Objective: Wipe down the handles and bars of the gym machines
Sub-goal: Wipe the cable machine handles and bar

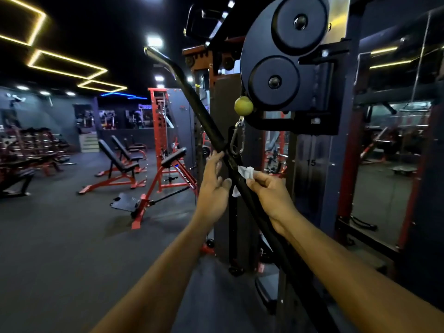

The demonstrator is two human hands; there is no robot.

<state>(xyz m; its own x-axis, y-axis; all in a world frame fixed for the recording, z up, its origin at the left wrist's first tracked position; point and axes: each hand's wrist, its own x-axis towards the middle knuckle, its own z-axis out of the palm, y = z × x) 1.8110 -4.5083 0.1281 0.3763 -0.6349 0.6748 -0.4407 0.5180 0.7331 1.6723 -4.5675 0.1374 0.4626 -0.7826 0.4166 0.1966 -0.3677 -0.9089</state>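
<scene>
- Lat pulldown bar (199,116): hangs tilted from the carabiner (236,140) beneath the yellow stopper ball (243,105);
- Your left hand (213,188): fingers straight, touching the bar just below the carabiner;
- Your right hand (269,191): pinching a white tissue (245,171) against the bar, beside your left.

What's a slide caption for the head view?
Right hand wipes the lat bar with a white cloth; left hand steadies it.
</scene>
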